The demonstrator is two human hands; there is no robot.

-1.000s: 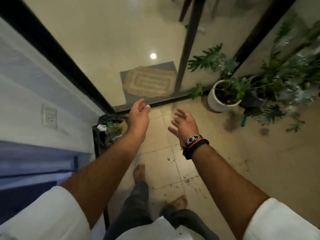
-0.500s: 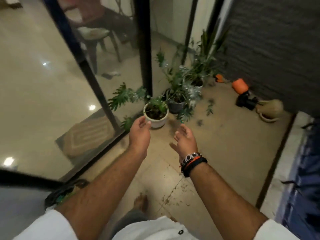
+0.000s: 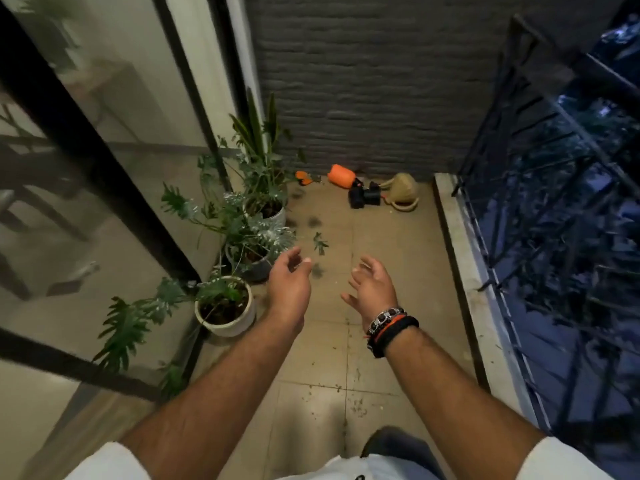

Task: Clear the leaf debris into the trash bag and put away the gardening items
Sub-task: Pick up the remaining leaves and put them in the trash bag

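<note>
Both my hands are held out over the balcony floor with nothing in them. My left hand (image 3: 290,285) has its fingers loosely curled and apart; my right hand (image 3: 373,289), with bracelets on the wrist, is spread open. A green leaf cutting (image 3: 320,242) lies on the tiles just beyond my fingers, with dark debris patches (image 3: 313,221) further on. At the far wall lie an orange roll (image 3: 341,174), a small orange tool (image 3: 303,177), black items (image 3: 364,195) and a woven basket (image 3: 402,194). No trash bag shows.
Potted plants line the left side: a white pot (image 3: 225,308), a grey pot (image 3: 254,266) and a tall plant (image 3: 265,168). A glass sliding door (image 3: 86,188) is on the left, a grey brick wall (image 3: 363,81) ahead, a raised ledge (image 3: 464,271) and black railing (image 3: 540,202) on the right. Soil specks (image 3: 353,407) dot the near tiles.
The view has swung right, from the doormat and the black bag in the corner to the far end of the balcony. Both hands stay open and empty in front of me.
</note>
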